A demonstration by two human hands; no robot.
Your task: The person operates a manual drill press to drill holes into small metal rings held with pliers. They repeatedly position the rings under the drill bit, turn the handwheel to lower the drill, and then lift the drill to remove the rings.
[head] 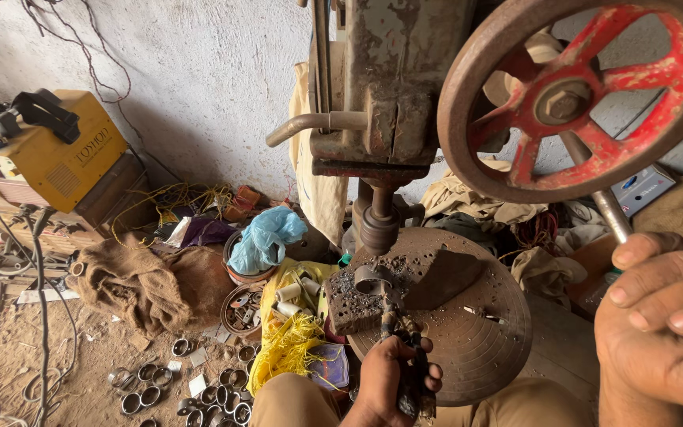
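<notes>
**A:** Drill press shot from the head view, old and rusty. Left hand is low in the middle, fingers wrapped tight round the handles of a pair of tongs. The tongs reach up and pinch a small metal ring that sits on the round table, right under the chuck.

**B:** And the right hand?

**A:** Right hand is at the right edge, fingers curled together round the steel handle that sticks down off the big red-spoked wheel. Looks like a ring on one finger.

**B:** What's next to the metal ring on the table?

**A:** Dark pitted block just left of it, touching or nearly, can't tell which. A flat dark wedge of plate lies just to the right.

**B:** Rest of the place?

**A:** Dirt floor down left with a scatter of more rings. Brown sacking, a blue plastic bag in a bowl, yellow string, and a yellow welder box against the wall. Person's knees in tan trousers show at the bottom.
</notes>
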